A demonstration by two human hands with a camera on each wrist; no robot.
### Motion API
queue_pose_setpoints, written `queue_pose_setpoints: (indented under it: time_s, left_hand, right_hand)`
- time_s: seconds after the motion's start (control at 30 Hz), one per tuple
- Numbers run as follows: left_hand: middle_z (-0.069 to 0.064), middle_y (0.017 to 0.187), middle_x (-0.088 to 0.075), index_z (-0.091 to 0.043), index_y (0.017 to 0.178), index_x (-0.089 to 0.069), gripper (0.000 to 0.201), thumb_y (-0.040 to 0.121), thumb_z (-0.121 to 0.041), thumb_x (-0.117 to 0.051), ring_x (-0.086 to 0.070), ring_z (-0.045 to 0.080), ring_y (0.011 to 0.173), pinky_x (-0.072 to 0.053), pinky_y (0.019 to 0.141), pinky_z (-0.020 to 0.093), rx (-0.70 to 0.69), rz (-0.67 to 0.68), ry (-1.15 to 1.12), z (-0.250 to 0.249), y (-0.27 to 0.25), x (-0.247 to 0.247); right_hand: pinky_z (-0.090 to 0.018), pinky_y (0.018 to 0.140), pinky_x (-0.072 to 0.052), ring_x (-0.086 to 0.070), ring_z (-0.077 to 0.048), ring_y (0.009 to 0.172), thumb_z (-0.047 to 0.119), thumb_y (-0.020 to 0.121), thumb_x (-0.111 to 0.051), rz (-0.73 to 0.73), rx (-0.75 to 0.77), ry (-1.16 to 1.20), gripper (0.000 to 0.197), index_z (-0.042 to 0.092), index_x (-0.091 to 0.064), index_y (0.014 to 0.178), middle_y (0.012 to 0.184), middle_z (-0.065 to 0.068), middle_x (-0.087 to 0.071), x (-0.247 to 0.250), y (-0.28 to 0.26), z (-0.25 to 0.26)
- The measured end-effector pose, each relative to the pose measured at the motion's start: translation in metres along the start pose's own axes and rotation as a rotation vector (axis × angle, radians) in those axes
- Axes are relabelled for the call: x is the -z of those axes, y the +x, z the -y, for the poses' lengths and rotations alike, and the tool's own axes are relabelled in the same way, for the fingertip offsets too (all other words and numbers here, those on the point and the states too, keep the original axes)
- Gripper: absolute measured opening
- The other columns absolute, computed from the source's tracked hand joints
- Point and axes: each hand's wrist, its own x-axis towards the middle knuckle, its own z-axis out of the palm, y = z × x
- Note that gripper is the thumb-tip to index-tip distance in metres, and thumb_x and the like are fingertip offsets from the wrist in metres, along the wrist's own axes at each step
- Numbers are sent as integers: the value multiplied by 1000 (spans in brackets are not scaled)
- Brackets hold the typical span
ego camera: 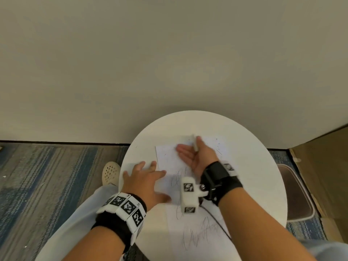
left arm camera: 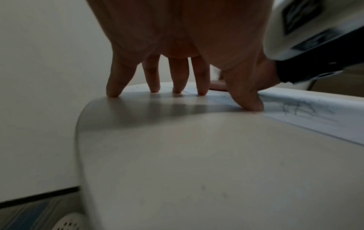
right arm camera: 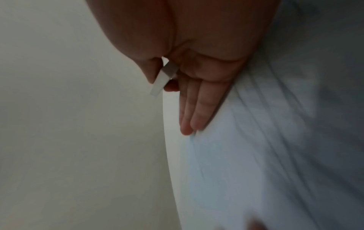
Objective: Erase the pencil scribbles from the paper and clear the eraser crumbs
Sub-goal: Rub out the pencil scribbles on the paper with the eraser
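Observation:
A white sheet of paper (ego camera: 165, 157) lies on the round white table (ego camera: 254, 166). Pencil scribbles (ego camera: 199, 234) mark its near half, and a few dark crumbs (ego camera: 218, 147) dot its far right corner. My left hand (ego camera: 143, 176) lies flat with spread fingers; the thumb and forefinger press the paper's left edge (left arm camera: 315, 118), the other fingertips (left arm camera: 114, 93) touch the table. My right hand (ego camera: 192, 153) stands on its edge on the far half of the sheet, motion-blurred. It pinches a white eraser (ego camera: 194, 143) (right arm camera: 159, 84) between thumb and forefinger while the other fingers (right arm camera: 195, 115) stay straight against the paper (right arm camera: 256, 155).
The table stands against a plain wall. A cream shoe (ego camera: 111, 172) and striped carpet show at the left. A brown container (ego camera: 295, 194) and cardboard (ego camera: 323, 166) stand to the right. A black cable (ego camera: 218, 221) trails from my right wrist across the sheet.

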Motion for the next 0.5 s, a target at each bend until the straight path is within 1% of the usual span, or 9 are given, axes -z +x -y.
queue_pose_setpoints:
  time_s: [0.07, 0.13, 0.17, 0.27, 0.3, 0.33, 0.4, 0.47, 0.5]
  left_hand:
    - [-11, 160, -9, -44, 145, -30, 82, 74, -64, -67, -3, 17, 145, -8, 117, 52, -13, -15, 7, -1, 0, 1]
    - [-10, 160, -12, -44, 144, -32, 82, 73, -63, -69, -6, 17, 144, -12, 117, 50, -20, -30, 7, -1, 1, 2]
    - [-10, 159, -13, -43, 143, -33, 82, 73, -63, -69, -8, 18, 144, -14, 116, 50, -25, -43, 8, -1, 1, 3]
    - [-9, 159, -16, -43, 143, -34, 75, 77, -61, -66, -12, 19, 142, -19, 114, 47, -50, -74, 62, -3, 1, 4]
    - [-9, 158, -18, -42, 143, -33, 74, 79, -60, -64, -14, 19, 141, -19, 114, 47, -56, -84, 91, -3, 1, 5]
    - [-10, 156, -23, -42, 143, -32, 75, 78, -62, -63, -16, 18, 140, -18, 114, 47, -56, -96, 120, -3, 2, 6]
    - [-13, 148, -36, -41, 143, -28, 83, 73, -75, -56, -22, 18, 136, -9, 113, 54, -55, -118, 206, -4, 1, 10]
    - [-12, 135, -49, -37, 142, -25, 88, 70, -84, -45, -28, 20, 131, 2, 112, 60, -69, -149, 321, -5, 2, 14]
    - [-10, 131, -51, -35, 141, -25, 87, 71, -85, -41, -30, 21, 130, 3, 112, 60, -75, -167, 364, -6, 3, 16]
  right_hand:
    - [-35, 76, -57, -65, -29, 85, 37, 101, -36, -151, 120, 147, 33, 7, -49, 105, 107, -23, -64, 22, 2, 30]
    - [-35, 83, -53, -64, -27, 87, 36, 101, -37, -181, 188, 189, 34, 8, -48, 117, 106, -20, -64, 26, -6, 40]
    - [-35, 85, -53, -64, -26, 85, 36, 101, -38, -131, 173, 179, 34, 10, -47, 121, 100, -17, -64, 18, -11, 33]
    - [-34, 85, -53, -65, -23, 82, 36, 100, -41, 91, -1, -14, 28, 11, -53, 103, 92, -15, -65, -21, -24, -10]
    - [-33, 83, -54, -65, -23, 82, 36, 100, -41, 117, -31, -83, 29, 9, -53, 101, 92, -15, -65, -27, -25, -20]
    - [-32, 80, -55, -66, -22, 82, 36, 100, -40, 105, -28, -108, 31, 7, -53, 103, 92, -15, -65, -28, -23, -23]
    - [-31, 76, -57, -67, -23, 82, 35, 101, -39, 12, 17, -47, 37, 3, -49, 116, 91, -16, -66, -11, -16, -10]
    - [-34, 78, -57, -66, -27, 86, 34, 101, -39, -80, 85, 54, 42, 3, -42, 128, 93, -18, -65, 19, -10, 11]
    - [-36, 81, -55, -65, -29, 90, 34, 101, -38, -103, 118, 94, 44, 2, -39, 131, 94, -19, -65, 34, -9, 19]
